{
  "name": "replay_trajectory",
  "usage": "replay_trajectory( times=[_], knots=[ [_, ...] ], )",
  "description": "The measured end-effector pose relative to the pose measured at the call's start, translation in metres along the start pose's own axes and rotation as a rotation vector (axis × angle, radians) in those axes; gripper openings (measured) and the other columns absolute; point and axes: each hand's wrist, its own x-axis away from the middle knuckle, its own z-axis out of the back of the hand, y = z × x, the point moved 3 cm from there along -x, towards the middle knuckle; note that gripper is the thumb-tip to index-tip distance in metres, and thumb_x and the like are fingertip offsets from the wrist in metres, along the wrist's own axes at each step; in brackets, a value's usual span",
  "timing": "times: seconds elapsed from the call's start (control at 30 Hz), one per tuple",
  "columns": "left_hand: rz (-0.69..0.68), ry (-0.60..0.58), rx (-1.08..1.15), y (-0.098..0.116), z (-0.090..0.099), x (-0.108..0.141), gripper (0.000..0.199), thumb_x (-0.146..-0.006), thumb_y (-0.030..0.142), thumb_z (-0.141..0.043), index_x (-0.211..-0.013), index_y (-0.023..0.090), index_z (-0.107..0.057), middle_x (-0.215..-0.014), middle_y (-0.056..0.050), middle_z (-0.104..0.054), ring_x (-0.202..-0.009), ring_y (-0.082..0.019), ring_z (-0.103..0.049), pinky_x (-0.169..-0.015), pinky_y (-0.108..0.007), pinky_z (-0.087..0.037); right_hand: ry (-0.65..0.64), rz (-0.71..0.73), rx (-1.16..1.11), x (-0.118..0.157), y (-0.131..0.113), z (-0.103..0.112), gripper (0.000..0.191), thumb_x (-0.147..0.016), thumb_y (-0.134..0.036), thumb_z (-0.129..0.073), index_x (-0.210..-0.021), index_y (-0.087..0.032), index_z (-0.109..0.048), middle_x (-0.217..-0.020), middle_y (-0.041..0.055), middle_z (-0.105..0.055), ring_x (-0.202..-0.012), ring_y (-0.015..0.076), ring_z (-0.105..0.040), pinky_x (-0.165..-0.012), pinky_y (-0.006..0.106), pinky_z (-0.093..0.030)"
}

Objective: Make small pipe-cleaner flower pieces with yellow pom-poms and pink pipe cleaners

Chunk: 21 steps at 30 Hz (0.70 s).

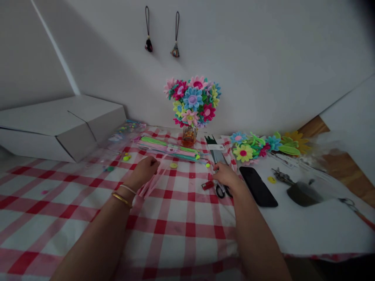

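My left hand (147, 170) is closed in a pinch above the checked cloth, with pink pipe cleaners (150, 186) at its fingertips, trailing down toward me. My right hand (225, 175) curls over the middle of a pair of scissors (220, 191); their black handles stick out below the palm and the pivot is hidden. Beside its thumb lies a red lighter-like object (208, 185). A bundle of pipe cleaners (170, 148), green, pink and teal, stretches across beyond both hands. Between them sits a yellowish round disc (174, 166).
Behind stands a glass vase (189, 136) of fuzzy flowers (193, 99). A white box (67, 125) is at left, near small pompoms (126, 157). At right are a black phone (258, 186), loose fuzzy flowers (249, 148), keys (281, 175) and a dark pouch (303, 194).
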Motion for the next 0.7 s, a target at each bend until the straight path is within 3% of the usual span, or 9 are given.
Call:
replay_trajectory(
  times=[0.1,0.17,0.23,0.3,0.37,0.43,0.53,0.7],
  knots=[
    [0.044,-0.126,0.267,0.006,-0.011,0.005,0.022,-0.073,0.037,-0.046,-0.064,0.017,-0.049,-0.052,0.002,-0.052,-0.043,-0.01,-0.043,-0.043,-0.022,-0.031,0.023,0.012,0.033,0.003,-0.004,0.002,0.025,-0.058,-0.021,-0.063,-0.082,-0.016,-0.059,-0.07,0.0037,-0.062,-0.064,0.0165,-0.056,-0.053,0.023,-0.033],
    [0.06,-0.225,0.436,0.013,-0.022,0.011,0.022,-0.073,0.038,-0.048,-0.066,0.017,-0.048,-0.05,0.004,-0.05,-0.04,-0.008,-0.038,-0.04,-0.021,-0.028,0.117,0.075,0.017,0.008,-0.014,0.005,0.018,-0.065,-0.024,-0.06,-0.081,-0.017,-0.06,-0.072,0.0042,-0.063,-0.067,0.0171,-0.057,-0.056,0.024,-0.036],
    [0.049,-0.316,0.528,0.022,-0.033,0.018,0.022,-0.072,0.038,-0.052,-0.066,0.017,-0.048,-0.049,0.004,-0.049,-0.038,-0.007,-0.035,-0.038,-0.02,-0.025,0.241,0.243,-0.059,0.016,-0.032,0.007,0.015,-0.074,-0.026,-0.054,-0.085,-0.02,-0.061,-0.079,0.0039,-0.064,-0.074,0.0167,-0.058,-0.063,0.026,-0.04],
    [0.046,-0.361,0.6,0.03,-0.043,0.024,0.023,-0.071,0.038,-0.054,-0.067,0.017,-0.048,-0.048,0.005,-0.048,-0.038,-0.006,-0.035,-0.038,-0.019,-0.024,0.305,0.522,-0.138,0.027,-0.055,0.004,0.018,-0.079,-0.026,-0.051,-0.093,-0.023,-0.061,-0.095,0.004,-0.063,-0.087,0.0162,-0.057,-0.074,0.027,-0.042],
    [0.018,-0.383,0.663,0.035,-0.049,0.028,0.023,-0.071,0.038,-0.055,-0.067,0.016,-0.049,-0.049,0.005,-0.047,-0.041,-0.006,-0.038,-0.04,-0.019,-0.026,0.311,0.742,-0.13,0.037,-0.074,-0.002,0.022,-0.079,-0.026,-0.053,-0.1,-0.023,-0.061,-0.106,0.0049,-0.06,-0.098,0.0175,-0.053,-0.084,0.03,-0.04],
    [-0.008,-0.415,0.724,0.038,-0.053,0.03,0.024,-0.071,0.039,-0.056,-0.069,0.015,-0.051,-0.051,0.004,-0.048,-0.043,-0.006,-0.039,-0.041,-0.018,-0.027,0.268,0.859,-0.081,0.043,-0.086,-0.01,0.022,-0.079,-0.027,-0.055,-0.099,-0.022,-0.062,-0.101,0.0053,-0.063,-0.096,0.0179,-0.054,-0.084,0.031,-0.04],
    [-0.032,-0.471,0.747,0.038,-0.054,0.031,0.027,-0.072,0.042,-0.055,-0.074,0.014,-0.054,-0.054,0.003,-0.05,-0.042,-0.006,-0.037,-0.04,-0.019,-0.026,0.208,0.884,-0.001,0.042,-0.087,-0.017,0.017,-0.08,-0.028,-0.054,-0.091,-0.021,-0.066,-0.084,0.0039,-0.066,-0.083,0.0173,-0.055,-0.076,0.031,-0.042],
    [-0.06,-0.556,0.59,0.033,-0.047,0.028,0.026,-0.068,0.039,-0.058,-0.071,0.013,-0.059,-0.055,0.002,-0.053,-0.043,-0.006,-0.038,-0.042,-0.02,-0.027,0.281,0.738,-0.01,0.032,-0.07,-0.012,0.014,-0.079,-0.022,-0.055,-0.082,-0.02,-0.068,-0.083,0.0044,-0.063,-0.081,0.0161,-0.055,-0.074,0.029,-0.042]
  ],
)
